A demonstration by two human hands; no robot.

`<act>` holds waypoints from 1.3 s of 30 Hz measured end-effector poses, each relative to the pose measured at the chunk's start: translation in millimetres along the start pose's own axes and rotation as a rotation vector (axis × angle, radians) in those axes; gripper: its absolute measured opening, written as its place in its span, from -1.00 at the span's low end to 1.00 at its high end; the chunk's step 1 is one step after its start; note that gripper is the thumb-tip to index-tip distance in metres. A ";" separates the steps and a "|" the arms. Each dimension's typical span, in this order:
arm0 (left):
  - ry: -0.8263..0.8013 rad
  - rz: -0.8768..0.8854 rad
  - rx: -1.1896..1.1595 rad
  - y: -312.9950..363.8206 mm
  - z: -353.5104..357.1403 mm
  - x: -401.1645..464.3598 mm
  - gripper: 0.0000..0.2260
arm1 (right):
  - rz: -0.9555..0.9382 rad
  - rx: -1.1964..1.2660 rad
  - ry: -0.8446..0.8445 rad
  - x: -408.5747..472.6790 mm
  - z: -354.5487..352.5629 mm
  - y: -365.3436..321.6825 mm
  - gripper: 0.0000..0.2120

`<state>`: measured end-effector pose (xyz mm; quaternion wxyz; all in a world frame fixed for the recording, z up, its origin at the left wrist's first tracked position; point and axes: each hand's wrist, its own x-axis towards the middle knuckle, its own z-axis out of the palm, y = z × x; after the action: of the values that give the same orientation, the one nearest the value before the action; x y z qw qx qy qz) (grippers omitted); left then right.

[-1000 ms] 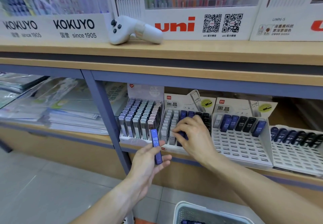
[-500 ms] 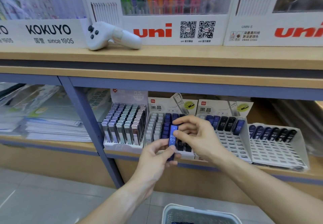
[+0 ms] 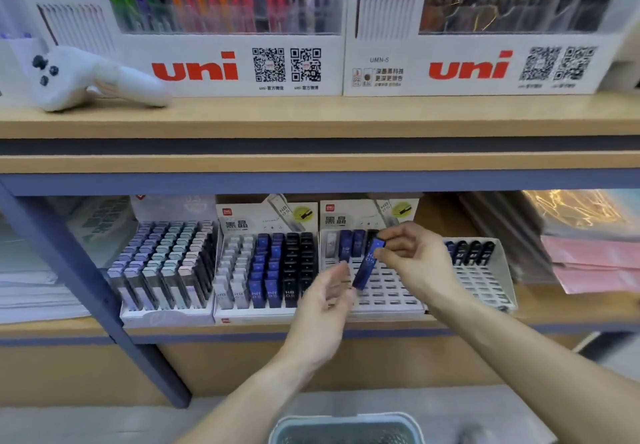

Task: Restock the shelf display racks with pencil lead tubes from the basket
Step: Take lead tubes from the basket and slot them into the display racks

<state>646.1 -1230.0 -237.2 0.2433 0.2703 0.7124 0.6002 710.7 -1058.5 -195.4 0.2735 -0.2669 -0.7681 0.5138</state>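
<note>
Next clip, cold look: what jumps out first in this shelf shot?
The eye lands mid-frame on the blue lead tube, pinched near its top by the right hand over a mostly empty white display rack, with the open left hand just beside it. Left of that, a fuller rack shows rows of white, blue and black tubes. Above, red uni display boxes of coloured pens line the upper shelf, beside a white controller.

Blue lead tube (image 3: pixel 367 263) marked HB 0.5 — tilted, top pinched, over mostly bare white rack (image 3: pixel 381 291). Neighbouring rack (image 3: pixel 266 270) packed: white, blue, black tubes upright. Grey basket (image 3: pixel 346 428) at bottom edge — contents unclear.
</note>
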 end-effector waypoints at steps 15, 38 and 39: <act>-0.048 0.410 0.897 -39.5 27.4 34.3 -0.59 | -0.285 -0.402 -0.029 42.6 15.0 37.7 -0.82; -0.030 0.457 1.022 -56.5 24.7 42.7 -0.62 | -0.369 -0.647 -0.035 50.3 31.6 42.2 -0.62; -0.046 0.465 1.011 -55.9 22.5 41.6 -0.62 | -0.378 -0.663 -0.031 48.3 30.0 41.0 -0.60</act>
<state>625.4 -1193.0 -296.9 -0.0402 0.5166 0.8277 0.2156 661.0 -1030.9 -236.4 0.2505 -0.1868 -0.9323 0.1821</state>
